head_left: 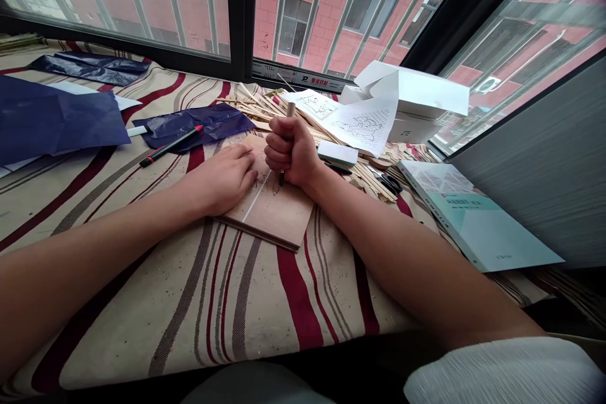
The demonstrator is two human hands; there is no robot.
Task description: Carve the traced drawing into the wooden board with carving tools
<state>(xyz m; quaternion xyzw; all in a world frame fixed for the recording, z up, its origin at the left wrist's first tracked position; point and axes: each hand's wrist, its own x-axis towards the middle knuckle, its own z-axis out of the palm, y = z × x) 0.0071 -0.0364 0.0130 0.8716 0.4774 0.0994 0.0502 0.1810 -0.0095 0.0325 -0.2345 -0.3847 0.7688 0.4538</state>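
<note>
Right hand (pixel 290 153) fisted round a carving tool (pixel 286 132) on the wooden board (pixel 279 211); left hand (pixel 226 178) flat, pinning it. Striped cloth (pixel 246 303) below, barred window (pixel 303 6) ahead.

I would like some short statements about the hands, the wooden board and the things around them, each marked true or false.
1. The right hand grips a wooden-handled tool in a fist. True.
2. The left hand is lifted off the wooden board. False: it lies flat on the board.
3. The red and black pen lies left of the board. True.
4. The white box is shut. False: its lid stands open.
5. The book lies under the board. False: it lies to the right, apart.
</note>
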